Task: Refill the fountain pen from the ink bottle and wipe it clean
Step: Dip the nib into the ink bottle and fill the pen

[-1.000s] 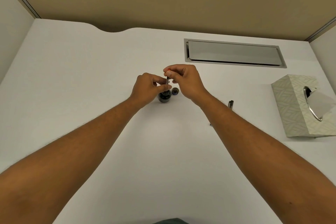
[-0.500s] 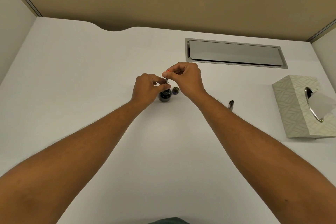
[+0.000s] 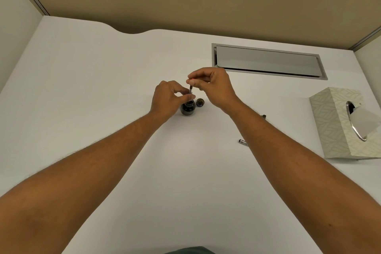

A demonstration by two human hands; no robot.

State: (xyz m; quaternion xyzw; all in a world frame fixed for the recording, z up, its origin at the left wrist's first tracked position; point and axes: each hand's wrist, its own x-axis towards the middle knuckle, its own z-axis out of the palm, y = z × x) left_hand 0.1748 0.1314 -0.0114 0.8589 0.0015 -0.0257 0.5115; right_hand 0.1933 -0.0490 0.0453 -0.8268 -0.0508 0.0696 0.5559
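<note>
Pen [image 3: 190, 90] stands upright over the open ink bottle [image 3: 187, 107] mid-desk, its lower end at the bottle's mouth (whether the tip reaches the ink cannot be told). Nearer, a dark pen part [image 3: 242, 142] lies on the desk [image 3: 103, 88] beside the right forearm. The left hand [image 3: 168, 98] pinches the pen low down; the right hand [image 3: 214, 86] pinches its top. The cap [image 3: 199, 102] sits just right of the bottle. Tissue box [image 3: 334, 121] far right, metal hatch [image 3: 268, 61] beyond
</note>
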